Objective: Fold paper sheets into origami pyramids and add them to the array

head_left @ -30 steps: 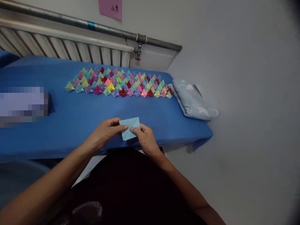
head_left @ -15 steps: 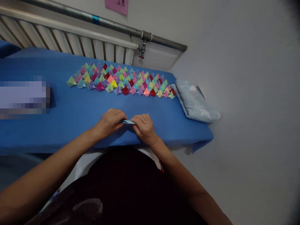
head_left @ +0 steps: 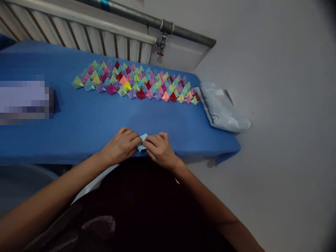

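A small light-blue folded paper (head_left: 143,137) is pinched between my two hands near the front edge of the blue-covered surface (head_left: 86,133). From the left side my left hand (head_left: 123,144) grips it, fingers closed. My right hand (head_left: 160,148) holds its other side, fingertips pressed together on the paper. Part of the paper is hidden by the fingers. Beyond the hands, several rows of folded paper boats (head_left: 141,93) in many colours stand side by side on the blue cloth.
At the right end lies a folded light-blue blanket (head_left: 223,108) by the wall. A blurred-out purplish block (head_left: 23,101) is at the left. Behind the surface run a white radiator (head_left: 91,38) and a metal pipe (head_left: 191,34) with a red-handled valve (head_left: 160,54).
Both hands have come a little lower and nearer my body. The paper, seen nearly edge-on before, now shows its light-blue face tilted between the fingers. The view has shifted slightly downward.
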`<action>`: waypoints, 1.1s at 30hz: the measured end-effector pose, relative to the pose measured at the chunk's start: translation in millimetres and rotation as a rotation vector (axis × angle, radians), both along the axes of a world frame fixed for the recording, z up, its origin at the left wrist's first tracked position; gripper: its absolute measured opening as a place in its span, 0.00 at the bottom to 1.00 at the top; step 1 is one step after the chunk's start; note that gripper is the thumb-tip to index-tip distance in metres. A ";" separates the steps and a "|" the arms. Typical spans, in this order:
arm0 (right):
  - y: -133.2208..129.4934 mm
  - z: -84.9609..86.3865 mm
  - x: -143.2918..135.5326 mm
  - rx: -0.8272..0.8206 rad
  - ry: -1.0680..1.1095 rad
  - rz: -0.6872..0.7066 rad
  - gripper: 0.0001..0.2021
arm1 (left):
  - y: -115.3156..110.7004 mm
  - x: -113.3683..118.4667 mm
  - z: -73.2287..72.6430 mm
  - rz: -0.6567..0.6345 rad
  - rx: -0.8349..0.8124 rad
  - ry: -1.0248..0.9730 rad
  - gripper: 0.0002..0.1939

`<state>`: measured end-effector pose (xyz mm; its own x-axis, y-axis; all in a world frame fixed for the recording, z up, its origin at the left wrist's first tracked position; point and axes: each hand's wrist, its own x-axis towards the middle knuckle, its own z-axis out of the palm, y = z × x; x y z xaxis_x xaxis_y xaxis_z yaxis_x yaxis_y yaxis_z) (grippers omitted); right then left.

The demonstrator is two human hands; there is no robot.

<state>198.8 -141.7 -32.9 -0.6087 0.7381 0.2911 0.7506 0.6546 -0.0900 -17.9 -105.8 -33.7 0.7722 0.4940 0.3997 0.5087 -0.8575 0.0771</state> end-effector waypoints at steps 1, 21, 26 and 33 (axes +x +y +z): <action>-3.3 -2.4 1.5 -0.001 0.016 -0.006 0.14 | -1.9 -1.9 0.6 -0.009 -0.009 0.000 0.10; -21.4 -18.1 -6.5 -0.064 0.527 -0.436 0.08 | 19.2 -14.3 -9.7 0.122 -0.318 -0.130 0.18; -19.7 -15.8 -9.6 -0.118 0.516 -0.494 0.10 | 23.1 -6.1 -2.8 0.231 -0.409 -0.041 0.15; -18.3 -12.7 -10.8 -0.154 0.512 -0.526 0.11 | 28.9 3.1 9.3 0.309 -0.505 0.078 0.13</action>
